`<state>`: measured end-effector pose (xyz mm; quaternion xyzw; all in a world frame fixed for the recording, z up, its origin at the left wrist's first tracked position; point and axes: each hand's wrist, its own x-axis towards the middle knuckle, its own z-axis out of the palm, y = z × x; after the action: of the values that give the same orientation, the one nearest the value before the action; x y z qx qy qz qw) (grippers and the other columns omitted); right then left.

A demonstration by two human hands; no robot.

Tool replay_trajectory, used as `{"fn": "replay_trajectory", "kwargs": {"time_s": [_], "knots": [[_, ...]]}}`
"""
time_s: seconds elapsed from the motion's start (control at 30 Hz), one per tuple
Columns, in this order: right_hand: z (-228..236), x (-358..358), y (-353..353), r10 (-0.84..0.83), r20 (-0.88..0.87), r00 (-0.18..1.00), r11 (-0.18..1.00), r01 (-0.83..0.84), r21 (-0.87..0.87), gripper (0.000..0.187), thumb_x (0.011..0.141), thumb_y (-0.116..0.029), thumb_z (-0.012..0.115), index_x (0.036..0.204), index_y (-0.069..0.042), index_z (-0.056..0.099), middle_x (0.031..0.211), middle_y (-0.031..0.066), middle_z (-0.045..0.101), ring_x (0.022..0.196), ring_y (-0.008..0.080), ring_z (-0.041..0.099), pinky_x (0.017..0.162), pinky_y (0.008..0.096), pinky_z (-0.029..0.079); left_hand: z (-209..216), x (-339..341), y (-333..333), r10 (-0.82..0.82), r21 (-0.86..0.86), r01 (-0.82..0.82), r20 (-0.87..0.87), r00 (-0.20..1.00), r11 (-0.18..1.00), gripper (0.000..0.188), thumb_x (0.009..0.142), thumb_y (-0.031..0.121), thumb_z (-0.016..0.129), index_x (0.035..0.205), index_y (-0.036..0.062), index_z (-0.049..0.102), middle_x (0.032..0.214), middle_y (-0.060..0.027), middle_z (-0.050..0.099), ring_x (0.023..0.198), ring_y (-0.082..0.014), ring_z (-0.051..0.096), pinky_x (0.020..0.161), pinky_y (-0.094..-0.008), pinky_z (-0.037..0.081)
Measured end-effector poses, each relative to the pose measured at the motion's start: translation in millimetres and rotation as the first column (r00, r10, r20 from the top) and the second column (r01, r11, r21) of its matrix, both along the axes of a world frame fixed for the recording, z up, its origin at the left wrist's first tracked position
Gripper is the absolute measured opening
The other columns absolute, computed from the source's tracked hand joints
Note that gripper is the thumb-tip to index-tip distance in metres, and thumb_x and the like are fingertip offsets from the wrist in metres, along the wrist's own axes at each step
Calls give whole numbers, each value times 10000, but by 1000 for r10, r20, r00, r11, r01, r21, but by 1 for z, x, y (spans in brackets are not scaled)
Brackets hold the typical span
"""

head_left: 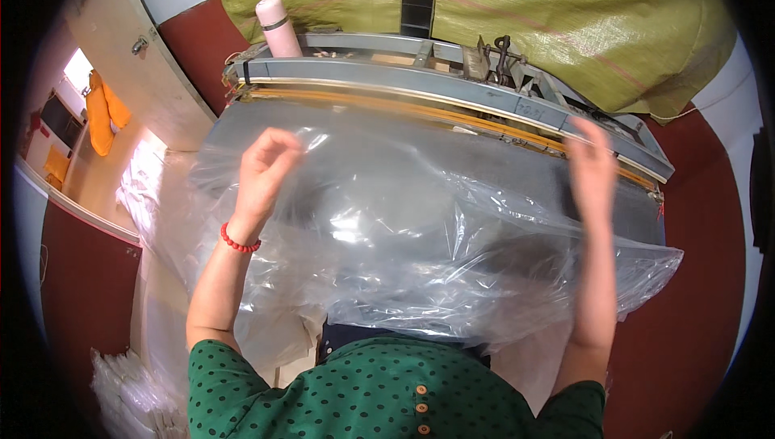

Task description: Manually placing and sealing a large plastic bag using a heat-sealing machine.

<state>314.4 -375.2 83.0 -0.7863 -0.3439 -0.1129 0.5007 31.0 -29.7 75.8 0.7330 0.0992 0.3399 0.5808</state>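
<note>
A large sheet of clear plastic film [395, 205] lies wrinkled over the grey work surface and hangs off the front edge. My left hand [270, 160], with a red bead bracelet at the wrist, is over the film's left part. Its fingers are curled toward the thumb; whether film is pinched between them cannot be made out. On the right, my right hand [593, 165] is raised beside the long metal bar machine [387, 80], its fingers smeared by motion. Orange strips [404, 110] run along the machine's front side.
A pink bottle [278, 27] stands at the machine's far left, and a dark phone [417, 15] leans behind it. Yellow-green woven sheeting [517, 3] covers the back. Stacked clear plastic [133, 390] lies low at left. A door [133, 43] stands open on the left.
</note>
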Motion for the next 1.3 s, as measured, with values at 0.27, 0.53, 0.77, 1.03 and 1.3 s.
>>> {"fn": "replay_trajectory", "kwargs": {"time_s": [0.27, 0.53, 0.77, 1.03, 1.3], "knots": [[-41, -102, 186, 736, -197, 648, 665, -747, 27, 135, 782, -122, 609, 864, -17, 586, 843, 41, 583, 784, 139, 544, 706, 256, 439, 19, -63, 4, 100, 397, 6, -247, 964, 918, 126, 817, 94, 553, 881, -9, 520, 852, -32, 551, 809, -105, 520, 746, -246, 425], [-91, 56, -42, -107, -393, 913, 994, 89, -63, 125, 765, -163, 627, 799, -43, 641, 734, -7, 599, 699, 65, 521, 645, 209, 413, -113, -173, 98, 245, 372, 570, -926, 288, 732, 138, 785, 150, 558, 762, 16, 533, 635, -154, 521, 627, -266, 547, 579, -360, 417], [-114, 121, -366, -632, -345, 694, 658, 716, 234, 199, 782, -202, 649, 825, -8, 644, 770, 21, 617, 686, 94, 545, 651, 231, 440, -98, -201, 217, 472, 582, 291, -801, 368, 760, 153, 720, 107, 560, 852, 40, 601, 796, -159, 606, 788, -319, 580, 700, -380, 448], [-129, 126, -432, -896, -130, 424, 431, 902, -30, 275, 761, -299, 629, 799, -29, 667, 746, 66, 645, 677, 134, 567, 647, 295, 454, -8, -48, 232, 826, 589, -775, 303, 475, 230, 203, 839, 166, 515, 926, -13, 558, 895, -176, 613, 841, -313, 578, 749, -357, 432], [-115, 121, -342, -967, 255, 26, -111, 853, -509, 267, 780, -281, 528, 920, -74, 622, 916, 149, 628, 866, 315, 603, 739, 429, 473, -140, -33, 249, 745, 810, -222, -341, 574, 542, 527, 871, 396, 446, 1280, 68, 398, 1311, -157, 395, 1198, -303, 375, 1005, -355, 264]]}}
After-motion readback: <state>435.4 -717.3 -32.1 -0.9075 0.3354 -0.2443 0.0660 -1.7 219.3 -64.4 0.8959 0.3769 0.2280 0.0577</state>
